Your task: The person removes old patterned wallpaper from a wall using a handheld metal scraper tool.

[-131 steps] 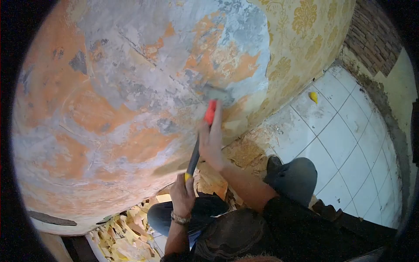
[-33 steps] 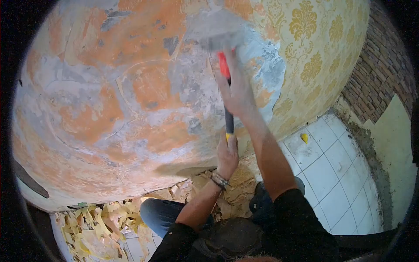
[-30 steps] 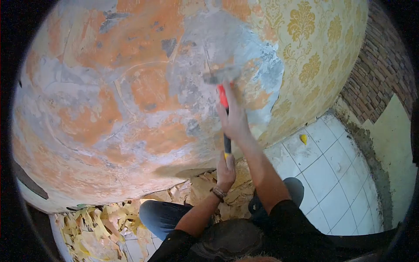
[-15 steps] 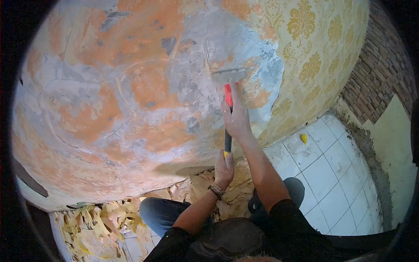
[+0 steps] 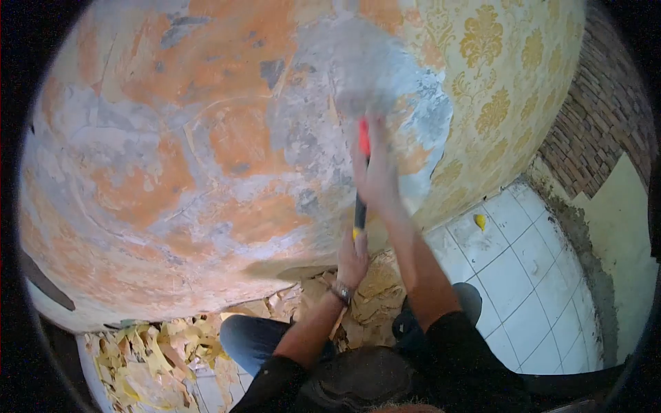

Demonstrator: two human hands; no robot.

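Versus 0.5 s prior: scraper point(image 5: 364, 139) sits slightly higher on the wall point(image 5: 234, 148), blade point(image 5: 365, 103) blurred. Left hand point(image 5: 352, 261) wraps its fingers round the lower end; right hand point(image 5: 379, 184) fingers clasp higher, hiding some handle point(image 5: 360, 213). Paper scraps point(image 5: 155, 352) line the wall's foot.

Interior of a room under renovation; whether it belongs to a dwelling or to business premises cannot be told. The main wall point(image 5: 234, 141) exposes a mottled surface of orange and grey patches; towards its right, cream wallpaper point(image 5: 482, 103) with a gold damask motif meets this surface along a ragged edge. Torn paper scraps point(image 5: 162, 347) lie heaped on the floor point(image 5: 506, 275), which is laid with white square tiles. At far right, a brick-patterned covering point(image 5: 602, 120) ends unevenly beside a plain pale area point(image 5: 630, 206), above a rough grey strip point(image 5: 602, 286).
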